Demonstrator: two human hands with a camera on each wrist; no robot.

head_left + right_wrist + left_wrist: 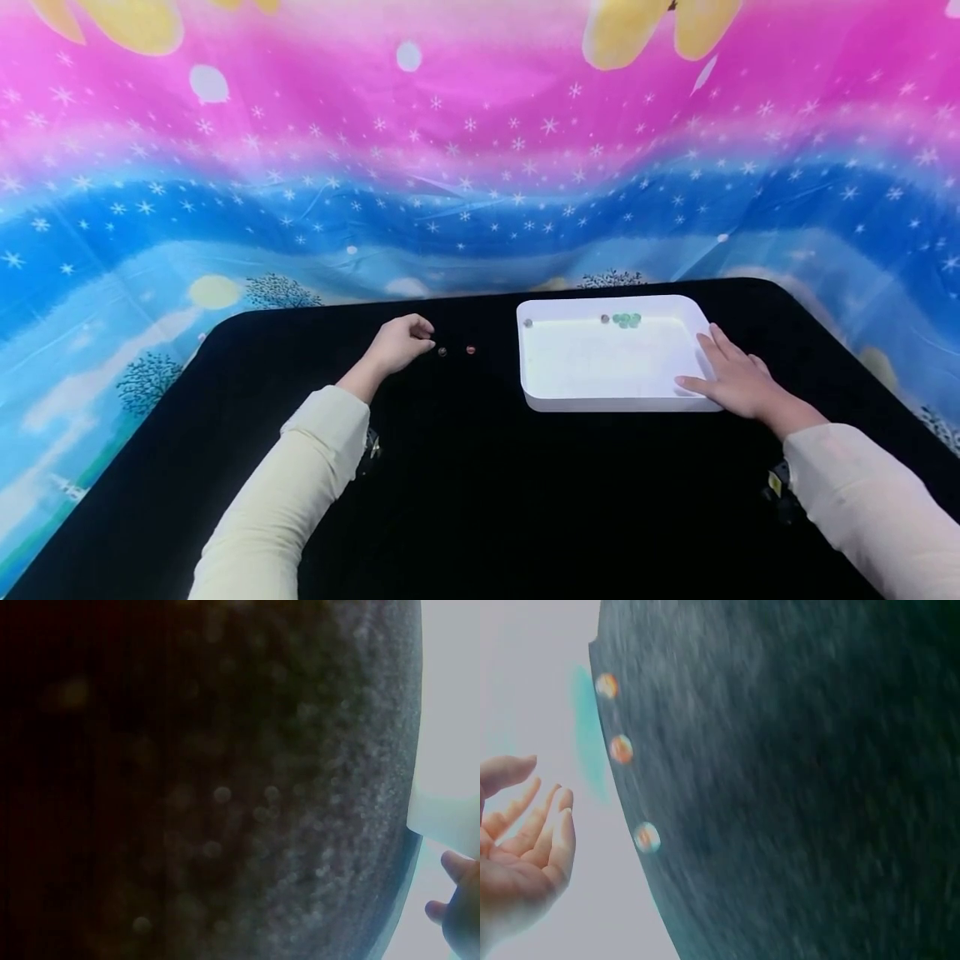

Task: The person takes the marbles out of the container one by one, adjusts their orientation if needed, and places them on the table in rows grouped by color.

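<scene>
My left hand [397, 343] is over the far part of the black table, its fingers loosely bent with nothing between them. Just right of its fingertips lie a small dark marble [442, 352] and a reddish marble [471, 350]. The left wrist view has three marbles in a row along the table edge, among them an orange-tinted marble [621, 749], beside the spread fingers. My right hand [738, 382] rests on the right rim of a white rectangular tray [600, 403], fingers extended and thumb over the inside. In the right wrist view, only two fingertips [454, 865] show, near the tray's corner.
Inside the tray, several green marbles [626, 320] cluster near the far wall, with a brownish marble [604, 318] beside them. A greyish marble [528, 323] sits in the far left corner. Behind the black-covered table [555, 500] hangs a pink and blue printed cloth [465, 167].
</scene>
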